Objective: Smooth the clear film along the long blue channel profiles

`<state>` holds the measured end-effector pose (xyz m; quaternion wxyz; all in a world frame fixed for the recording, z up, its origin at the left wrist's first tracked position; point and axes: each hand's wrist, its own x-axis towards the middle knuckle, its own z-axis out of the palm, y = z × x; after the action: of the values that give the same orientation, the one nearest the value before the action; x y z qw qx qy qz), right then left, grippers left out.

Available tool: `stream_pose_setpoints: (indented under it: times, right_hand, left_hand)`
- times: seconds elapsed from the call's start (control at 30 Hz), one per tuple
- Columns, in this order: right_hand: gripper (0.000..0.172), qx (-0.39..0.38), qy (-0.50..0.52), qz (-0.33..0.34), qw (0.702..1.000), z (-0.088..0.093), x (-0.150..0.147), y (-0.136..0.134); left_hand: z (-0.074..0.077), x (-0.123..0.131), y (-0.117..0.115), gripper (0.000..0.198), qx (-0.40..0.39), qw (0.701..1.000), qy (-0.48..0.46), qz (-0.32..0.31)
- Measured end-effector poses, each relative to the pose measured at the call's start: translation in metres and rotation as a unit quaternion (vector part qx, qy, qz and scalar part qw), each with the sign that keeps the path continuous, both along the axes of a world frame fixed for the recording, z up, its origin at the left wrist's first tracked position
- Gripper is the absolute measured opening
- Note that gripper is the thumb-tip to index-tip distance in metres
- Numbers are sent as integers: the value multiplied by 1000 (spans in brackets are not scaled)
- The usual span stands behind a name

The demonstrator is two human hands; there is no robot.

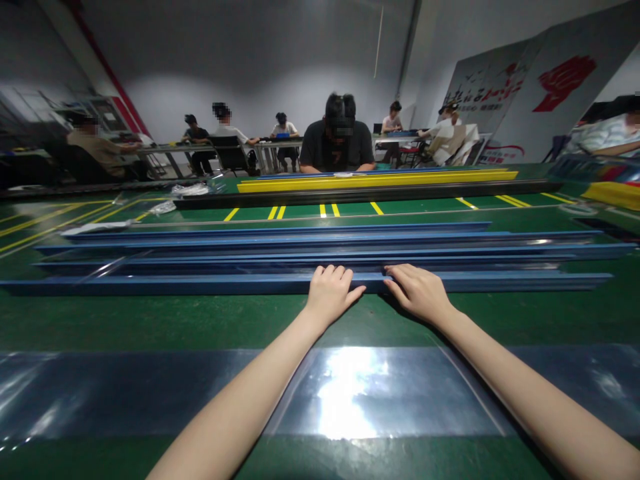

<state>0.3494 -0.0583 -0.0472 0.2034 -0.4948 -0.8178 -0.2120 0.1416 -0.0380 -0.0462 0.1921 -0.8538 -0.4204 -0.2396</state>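
Both hands are on the nearest of several long blue plastic strips (165,287), which lie side by side across the green table. My left hand (331,293) wraps over the strip's upper edge near its middle, with the thumb stretched to the right along the front face. A short gap to the right, my right hand (417,290) grips the same strip, its fingers over the top and the thumb against the front. Parts of the strip are hidden behind both hands. Behind it lie more blue strips (280,252) in parallel rows.
A wide clear plastic sheet (165,393) lies flat across the table (150,323) under my forearms. Farther back are a black strip (300,198), a yellow strip (380,180) and crumpled clear plastic (190,190). A person (337,137) sits opposite; others work at tables behind.
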Motion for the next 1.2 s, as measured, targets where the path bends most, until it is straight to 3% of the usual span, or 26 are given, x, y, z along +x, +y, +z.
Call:
stream_pose_setpoints:
  times: [1.2]
  right_hand:
    - [32,-13,4,-4,1000,1,1,0]
  left_hand:
    - [1,0,0,35,-11,1000,3,0]
